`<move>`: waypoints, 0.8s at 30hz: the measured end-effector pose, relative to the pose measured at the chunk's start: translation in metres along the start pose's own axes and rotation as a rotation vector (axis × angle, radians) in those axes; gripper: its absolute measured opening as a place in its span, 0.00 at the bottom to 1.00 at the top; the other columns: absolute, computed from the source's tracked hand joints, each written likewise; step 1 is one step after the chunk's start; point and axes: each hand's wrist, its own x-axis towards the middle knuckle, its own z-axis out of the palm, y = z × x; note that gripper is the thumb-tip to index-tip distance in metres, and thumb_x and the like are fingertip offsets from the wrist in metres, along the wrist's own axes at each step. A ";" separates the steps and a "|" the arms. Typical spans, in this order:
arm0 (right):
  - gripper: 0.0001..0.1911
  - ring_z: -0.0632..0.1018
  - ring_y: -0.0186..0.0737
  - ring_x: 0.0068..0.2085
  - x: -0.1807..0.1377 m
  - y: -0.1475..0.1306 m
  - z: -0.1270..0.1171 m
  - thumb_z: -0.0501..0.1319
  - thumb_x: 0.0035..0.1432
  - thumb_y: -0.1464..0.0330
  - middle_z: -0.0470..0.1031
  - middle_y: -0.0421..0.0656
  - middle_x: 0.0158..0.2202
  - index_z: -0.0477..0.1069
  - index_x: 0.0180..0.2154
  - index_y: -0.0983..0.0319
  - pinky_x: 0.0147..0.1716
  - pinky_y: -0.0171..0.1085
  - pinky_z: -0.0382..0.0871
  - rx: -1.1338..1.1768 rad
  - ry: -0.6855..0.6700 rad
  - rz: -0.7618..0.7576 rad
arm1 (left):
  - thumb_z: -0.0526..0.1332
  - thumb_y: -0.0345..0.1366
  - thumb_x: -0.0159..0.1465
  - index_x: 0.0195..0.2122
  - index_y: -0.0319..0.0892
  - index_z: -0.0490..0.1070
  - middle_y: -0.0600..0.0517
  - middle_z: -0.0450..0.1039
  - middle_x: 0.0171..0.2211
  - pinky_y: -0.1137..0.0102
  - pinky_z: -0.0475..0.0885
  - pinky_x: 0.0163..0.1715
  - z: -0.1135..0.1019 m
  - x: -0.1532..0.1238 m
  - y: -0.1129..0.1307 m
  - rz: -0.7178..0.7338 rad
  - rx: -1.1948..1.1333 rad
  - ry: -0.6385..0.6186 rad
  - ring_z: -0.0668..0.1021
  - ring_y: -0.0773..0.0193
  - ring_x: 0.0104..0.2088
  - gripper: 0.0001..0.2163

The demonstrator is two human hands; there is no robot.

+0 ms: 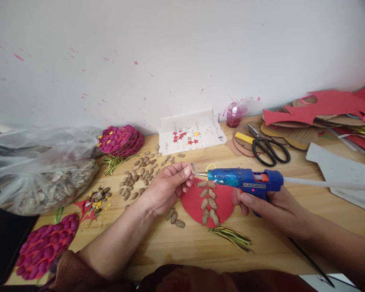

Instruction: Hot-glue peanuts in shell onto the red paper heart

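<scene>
A peanut shell half (192,167) is pinched between the thumb and fingers of my left hand (173,182). My right hand (270,207) grips a blue glue gun (246,179), a white glue stick (322,183) sticking out of its back. The metal nozzle (201,174) points left and meets or nearly meets the shell. Below both hands lies a red paper disc (190,207) with two columns of peanut shells (212,203) on it. A green and yellow tassel (231,237) hangs from its near edge. Some loose peanut shells (174,219) rest left of the disc.
Many peanut shells (142,172) are scattered behind my left arm. A plastic bag of shells (48,178) stands left, near stacked purple discs (121,140). At the back are a paper with stars (211,140), a cup of pink liquid (233,117), scissors (266,148) and red paper scraps (328,105).
</scene>
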 end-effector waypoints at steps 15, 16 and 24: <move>0.11 0.74 0.41 0.26 0.002 -0.005 0.000 0.60 0.67 0.61 0.73 0.39 0.24 0.73 0.31 0.55 0.25 0.39 0.69 0.008 0.015 -0.020 | 0.74 0.38 0.59 0.32 0.36 0.75 0.53 0.71 0.27 0.80 0.65 0.24 0.001 -0.001 0.000 -0.025 0.014 0.004 0.71 0.74 0.26 0.11; 0.11 0.74 0.41 0.25 0.001 -0.005 0.000 0.60 0.67 0.61 0.73 0.39 0.24 0.73 0.32 0.55 0.25 0.39 0.69 -0.001 0.019 -0.024 | 0.74 0.38 0.59 0.32 0.36 0.75 0.53 0.71 0.27 0.80 0.65 0.24 0.001 -0.001 0.000 -0.026 0.015 0.002 0.70 0.74 0.26 0.11; 0.10 0.76 0.42 0.27 0.003 0.000 0.000 0.62 0.66 0.60 0.75 0.40 0.26 0.76 0.34 0.55 0.28 0.41 0.70 -0.016 0.079 -0.020 | 0.73 0.40 0.59 0.31 0.37 0.73 0.54 0.68 0.26 0.79 0.66 0.24 0.000 -0.002 0.006 0.005 0.074 -0.008 0.69 0.73 0.26 0.13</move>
